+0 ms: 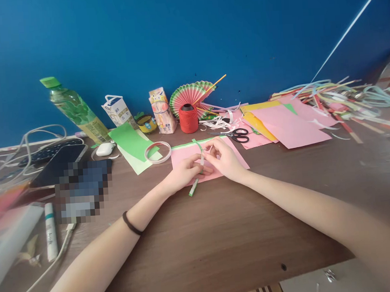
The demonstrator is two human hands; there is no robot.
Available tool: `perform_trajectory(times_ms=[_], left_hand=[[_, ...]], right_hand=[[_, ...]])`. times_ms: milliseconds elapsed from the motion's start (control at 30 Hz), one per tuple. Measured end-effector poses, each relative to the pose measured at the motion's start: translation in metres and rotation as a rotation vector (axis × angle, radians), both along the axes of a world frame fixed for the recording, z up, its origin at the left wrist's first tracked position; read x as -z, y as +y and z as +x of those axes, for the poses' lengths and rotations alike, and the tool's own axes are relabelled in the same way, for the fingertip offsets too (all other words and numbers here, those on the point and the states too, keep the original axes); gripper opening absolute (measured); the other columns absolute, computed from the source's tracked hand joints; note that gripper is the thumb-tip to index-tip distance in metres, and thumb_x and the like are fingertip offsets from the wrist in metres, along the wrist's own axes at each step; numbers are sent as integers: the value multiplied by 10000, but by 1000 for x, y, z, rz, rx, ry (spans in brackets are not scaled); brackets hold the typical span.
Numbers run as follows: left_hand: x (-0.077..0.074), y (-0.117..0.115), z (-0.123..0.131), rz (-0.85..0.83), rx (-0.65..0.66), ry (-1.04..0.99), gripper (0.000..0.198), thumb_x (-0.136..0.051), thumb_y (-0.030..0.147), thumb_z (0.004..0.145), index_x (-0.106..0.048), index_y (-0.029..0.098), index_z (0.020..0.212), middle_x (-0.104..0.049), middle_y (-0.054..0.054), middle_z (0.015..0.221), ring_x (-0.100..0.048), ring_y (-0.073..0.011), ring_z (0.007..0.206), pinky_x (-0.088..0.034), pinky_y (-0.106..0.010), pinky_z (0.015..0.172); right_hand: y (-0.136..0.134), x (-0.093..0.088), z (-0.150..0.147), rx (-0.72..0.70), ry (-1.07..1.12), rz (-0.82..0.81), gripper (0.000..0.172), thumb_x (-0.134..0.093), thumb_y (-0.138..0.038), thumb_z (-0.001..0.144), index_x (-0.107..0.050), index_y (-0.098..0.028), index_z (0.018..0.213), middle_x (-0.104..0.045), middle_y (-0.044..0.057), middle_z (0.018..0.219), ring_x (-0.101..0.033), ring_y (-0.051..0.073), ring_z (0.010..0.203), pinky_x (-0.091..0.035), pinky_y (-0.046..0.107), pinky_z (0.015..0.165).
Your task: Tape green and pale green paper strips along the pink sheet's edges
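Observation:
My left hand (183,173) and my right hand (222,158) meet over a pink paper sheet (182,154) on the brown table (240,231). Both pinch a narrow green paper strip (194,188) that runs from the table edge of the sheet up between my fingers. The fingers of both hands are closed on it. A white backing or tape piece shows at my right fingertips. A roll of tape (157,152) lies just left of the sheet on green paper (132,143).
Black scissors (238,135), a red thread spool (188,118), a paper fan (192,94), small cartons and a green bottle (75,110) stand along the blue wall. Pink and yellow sheets (286,125) and paper strips pile at right. A phone, cables and a glue stick (50,232) lie at left.

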State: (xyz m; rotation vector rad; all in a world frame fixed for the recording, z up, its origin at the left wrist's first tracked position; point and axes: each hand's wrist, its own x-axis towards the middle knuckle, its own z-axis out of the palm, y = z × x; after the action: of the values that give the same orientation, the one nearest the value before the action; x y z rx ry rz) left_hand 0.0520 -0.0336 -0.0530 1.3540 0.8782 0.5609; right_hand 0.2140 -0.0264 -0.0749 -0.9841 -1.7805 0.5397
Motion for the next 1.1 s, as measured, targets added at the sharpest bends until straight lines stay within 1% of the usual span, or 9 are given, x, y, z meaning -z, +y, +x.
perform_trajectory(times_ms=[100, 300, 433, 667, 900, 1100], left_hand=[[-1, -1, 1, 22, -1, 12, 353, -499, 136, 764, -485, 162, 1115, -705, -89, 903, -638, -179, 939, -482, -320, 823], [-4, -3, 1, 70, 10, 20, 477, -469, 115, 771, -396, 197, 1235, -710, -63, 868, -647, -171, 907, -485, -333, 828], [-4, -4, 0, 70, 17, 15, 508, -471, 117, 770, -374, 194, 1263, -708, -67, 863, -647, -169, 907, -486, -328, 834], [-7, -6, 2, 65, 5, 5, 550, -454, 100, 757, -344, 178, 1291, -710, -60, 827, -658, -162, 874, -494, -313, 817], [-12, -11, 5, 194, -16, 149, 580, -430, 98, 741, -319, 148, 1308, -715, -78, 873, -661, -176, 837, -504, -319, 782], [-13, -13, 5, 262, -12, 175, 561, -425, 103, 745, -334, 158, 1295, -718, -68, 872, -657, -174, 854, -500, -314, 786]], right_hand=[[1, 0, 0, -3, 3, -2, 58, -530, -201, 796, -500, -216, 843, -470, -5, 804, -456, 110, 609, -386, 275, 581], [-2, -2, -1, -11, 5, 4, 58, -521, -198, 802, -512, -220, 854, -496, -1, 808, -470, 113, 614, -390, 277, 578], [-2, -3, -1, -20, 13, 19, 65, -489, -180, 818, -520, -217, 861, -499, 4, 823, -480, 109, 621, -387, 274, 574], [-2, -4, -1, -8, 5, 40, 63, -469, -217, 838, -530, -218, 857, -501, 7, 807, -477, 116, 624, -381, 278, 569], [-4, -5, -1, 19, 17, 47, 61, -484, -231, 835, -544, -218, 840, -501, 6, 788, -464, 112, 607, -374, 274, 553], [-4, -7, -1, 9, 40, 57, 87, -500, -224, 834, -580, -219, 868, -527, 15, 813, -484, 114, 625, -386, 278, 559]])
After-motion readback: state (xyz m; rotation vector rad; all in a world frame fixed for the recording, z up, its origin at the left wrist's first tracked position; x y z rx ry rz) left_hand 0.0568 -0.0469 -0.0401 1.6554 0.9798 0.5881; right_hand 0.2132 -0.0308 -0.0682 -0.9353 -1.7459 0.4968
